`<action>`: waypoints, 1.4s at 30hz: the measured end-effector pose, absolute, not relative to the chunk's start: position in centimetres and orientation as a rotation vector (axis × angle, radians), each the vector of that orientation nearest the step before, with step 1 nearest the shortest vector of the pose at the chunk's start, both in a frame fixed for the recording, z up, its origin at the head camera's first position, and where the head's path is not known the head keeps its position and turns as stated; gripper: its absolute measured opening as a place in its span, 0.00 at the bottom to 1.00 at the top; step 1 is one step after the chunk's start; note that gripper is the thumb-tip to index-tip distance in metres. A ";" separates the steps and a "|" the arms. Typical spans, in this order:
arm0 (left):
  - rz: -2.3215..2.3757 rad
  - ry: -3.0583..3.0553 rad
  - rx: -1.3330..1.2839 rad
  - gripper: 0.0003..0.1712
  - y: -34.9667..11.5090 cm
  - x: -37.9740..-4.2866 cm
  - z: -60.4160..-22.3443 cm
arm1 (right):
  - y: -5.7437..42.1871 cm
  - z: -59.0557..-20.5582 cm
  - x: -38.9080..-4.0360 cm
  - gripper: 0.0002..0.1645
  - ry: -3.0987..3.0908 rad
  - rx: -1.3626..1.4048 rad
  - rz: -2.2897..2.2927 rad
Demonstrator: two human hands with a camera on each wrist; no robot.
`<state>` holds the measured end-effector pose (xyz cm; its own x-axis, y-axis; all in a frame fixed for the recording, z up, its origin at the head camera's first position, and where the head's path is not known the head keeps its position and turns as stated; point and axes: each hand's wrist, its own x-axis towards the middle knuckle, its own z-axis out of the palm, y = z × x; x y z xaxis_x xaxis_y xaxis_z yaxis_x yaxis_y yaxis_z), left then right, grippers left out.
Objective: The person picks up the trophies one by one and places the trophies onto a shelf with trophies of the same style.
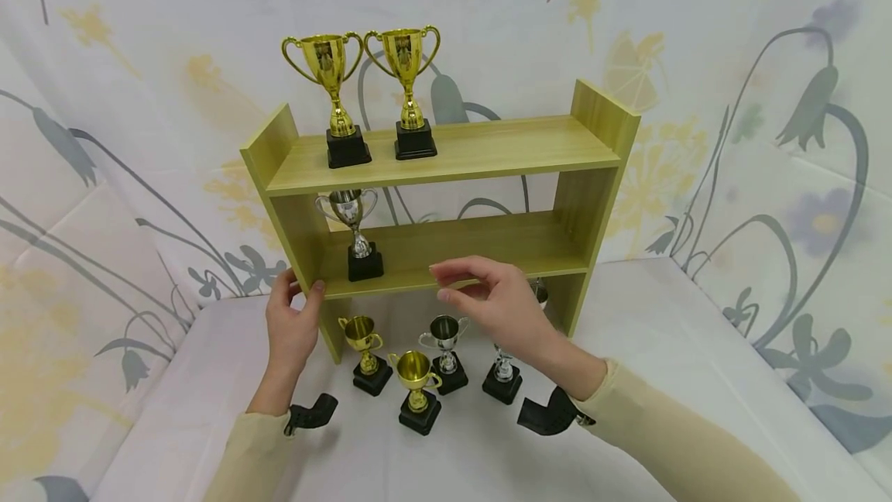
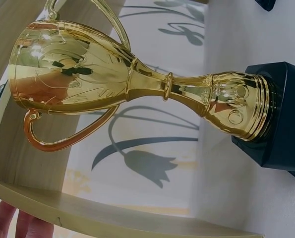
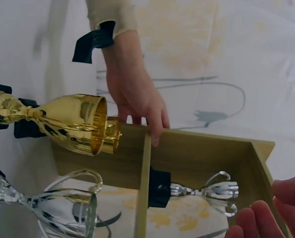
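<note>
Left hand (image 1: 291, 331) grips wooden shelf unit (image 1: 495, 142) at left; right hand (image 1: 502, 304), thumb and fingers narrowly apart, hovers right of shelved silver trophy cup (image 1: 358, 240).

From here, prob. a staged set-up corner; home or studio unclear: creased floral backdrop (image 1: 488, 22) behind & either side of wooden shelf (image 1: 502, 142), plain white surface (image 1: 648, 331) under it.
</note>
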<state>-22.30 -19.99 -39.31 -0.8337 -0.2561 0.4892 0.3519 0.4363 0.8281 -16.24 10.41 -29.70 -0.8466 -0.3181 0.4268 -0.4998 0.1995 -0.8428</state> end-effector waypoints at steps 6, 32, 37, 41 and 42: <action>-1.422 -2.127 -0.076 0.23 -20.0 -22.3 -39.3 | 10.3 -31.7 -15.5 0.17 -2.347 0.780 1.719; -1.423 -2.134 -0.069 0.24 -20.1 -22.1 -39.2 | 9.4 -37.5 -13.9 0.17 -2.330 0.835 1.823; -1.431 -2.130 -0.080 0.24 -20.0 -22.3 -39.2 | 9.5 -38.0 -13.8 0.17 -2.341 0.819 1.838; -1.430 -2.125 -0.086 0.24 -20.0 -22.4 -39.3 | 9.4 -38.5 -13.7 0.17 -2.344 0.816 1.843; -1.430 -2.124 -0.087 0.24 -20.0 -22.4 -39.3 | 9.3 -38.6 -13.7 0.17 -2.342 0.819 1.846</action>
<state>-22.36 -20.02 -39.31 -0.8346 -0.2544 0.4887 0.3572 0.4254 0.8315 -13.68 9.32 -38.62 -0.8585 -0.3719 0.3532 -0.4302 0.1473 -0.8906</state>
